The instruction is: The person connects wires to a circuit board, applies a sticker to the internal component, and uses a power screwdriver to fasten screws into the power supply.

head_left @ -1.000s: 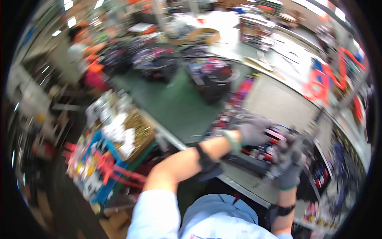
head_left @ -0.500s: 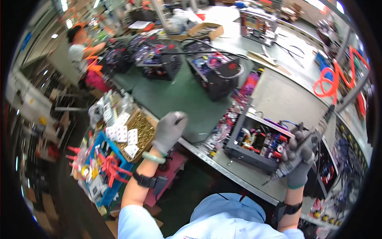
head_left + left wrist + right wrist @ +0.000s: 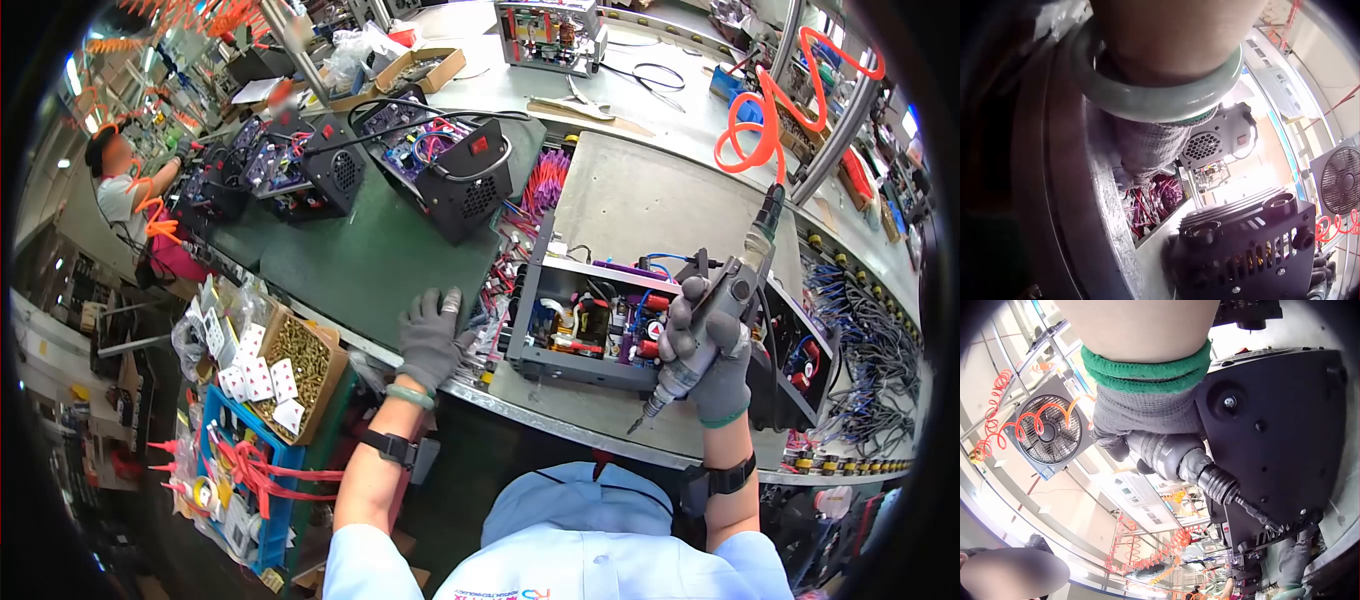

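My left hand, in a grey glove, lies at the edge of the green bench top with its fingers stretched out and nothing in it. The left wrist view shows that glove beyond a pale bangle. My right hand grips an air screwdriver, its bit pointing down and toward my body. Behind the tool stands an uncovered machine chassis, with wires and red and black parts inside. In the right wrist view the screwdriver's chuck overlaps a black casing.
On my left are a carton of small brass-coloured screws with white cards and a blue crate. Several open machines line the green bench. A coiled orange air hose rises from the screwdriver. Cable bundles lie at right.
My left hand went from the chassis to beside the screw carton with fingers curled, then right onto the bench edge, fingers now straight. The right hand keeps hold of the screwdriver. The head view shifted.
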The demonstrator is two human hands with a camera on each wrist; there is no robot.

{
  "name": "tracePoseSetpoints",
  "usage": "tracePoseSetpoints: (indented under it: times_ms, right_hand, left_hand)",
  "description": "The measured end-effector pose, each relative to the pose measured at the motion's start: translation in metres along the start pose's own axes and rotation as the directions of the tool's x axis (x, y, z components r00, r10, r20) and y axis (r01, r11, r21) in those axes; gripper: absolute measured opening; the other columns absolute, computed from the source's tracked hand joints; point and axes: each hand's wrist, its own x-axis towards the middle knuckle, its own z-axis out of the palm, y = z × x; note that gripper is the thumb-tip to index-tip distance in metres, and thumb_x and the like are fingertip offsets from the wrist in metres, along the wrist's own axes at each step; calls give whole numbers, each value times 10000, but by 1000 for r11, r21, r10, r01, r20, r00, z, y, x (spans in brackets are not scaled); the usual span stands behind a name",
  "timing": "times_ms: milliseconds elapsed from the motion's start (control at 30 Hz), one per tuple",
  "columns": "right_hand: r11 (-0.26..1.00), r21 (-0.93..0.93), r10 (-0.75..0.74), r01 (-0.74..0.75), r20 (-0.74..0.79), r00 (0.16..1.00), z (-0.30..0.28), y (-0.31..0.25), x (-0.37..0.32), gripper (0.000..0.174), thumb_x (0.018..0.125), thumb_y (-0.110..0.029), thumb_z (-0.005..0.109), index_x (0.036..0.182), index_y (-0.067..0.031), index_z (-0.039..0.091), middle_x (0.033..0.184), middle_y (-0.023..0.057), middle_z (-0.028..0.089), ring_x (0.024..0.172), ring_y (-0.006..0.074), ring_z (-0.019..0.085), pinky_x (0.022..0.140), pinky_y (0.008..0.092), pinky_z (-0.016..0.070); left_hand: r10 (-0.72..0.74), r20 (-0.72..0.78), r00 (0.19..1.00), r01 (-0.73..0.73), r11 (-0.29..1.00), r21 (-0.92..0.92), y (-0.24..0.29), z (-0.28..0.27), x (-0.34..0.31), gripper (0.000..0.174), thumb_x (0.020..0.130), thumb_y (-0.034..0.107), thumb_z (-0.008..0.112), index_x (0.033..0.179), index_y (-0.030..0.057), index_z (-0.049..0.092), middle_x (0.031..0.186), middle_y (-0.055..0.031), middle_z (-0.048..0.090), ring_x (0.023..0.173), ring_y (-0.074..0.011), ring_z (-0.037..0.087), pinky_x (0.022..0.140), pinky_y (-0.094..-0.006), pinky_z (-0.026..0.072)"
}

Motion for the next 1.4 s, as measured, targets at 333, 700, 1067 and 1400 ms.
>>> tracePoseSetpoints:
  times_ms: [333, 700, 1067, 1400]
  right_hand:
    - [1000, -19, -20, 21, 31, 999, -2, -3, -2, 499, 802, -280, 743, 1214, -68, 557, 935, 62, 609, 667, 135, 590, 606, 331, 530]
    - [996, 61, -64, 62, 42, 997, -8, 5, 1, 506, 809, -293, 754, 1204, -60, 541, 900, 62, 598, 649, 124, 592, 558, 306, 529]
    - [997, 5, -75, 75, 13, 997, 1, 4, -2, 449, 847, -281, 716, 1195, -76, 519, 903, 44, 596, 654, 99, 575, 564, 277, 520]
    - [993, -37, -113, 113, 14, 993, -2, 9, 1, 490, 821, -306, 736, 1192, -69, 520, 902, 38, 583, 646, 97, 581, 548, 269, 528]
  left_hand:
    - [18, 21, 1000, -20, 996, 86, 10, 4, 7, 486, 877, 406, 595, 1338, 266, 537, 1363, -175, 465, 1261, -363, 436, 1018, -547, 342]
    - [58, 19, 998, -61, 970, 236, 40, 40, 18, 322, 827, 177, 564, 1089, 32, 680, 1519, -151, 377, 1463, -355, 231, 1165, -561, 171]
    - [320, 159, 934, -348, 915, 203, 36, 62, 75, 249, 814, 141, 550, 978, 5, 679, 1074, -151, 616, 1058, -316, 540, 984, -348, 400]
    - [96, 199, 975, -103, 994, 27, 45, 83, 94, 415, 867, 106, 441, 1210, -65, 599, 1213, -263, 586, 1266, -383, 470, 1199, -408, 188]
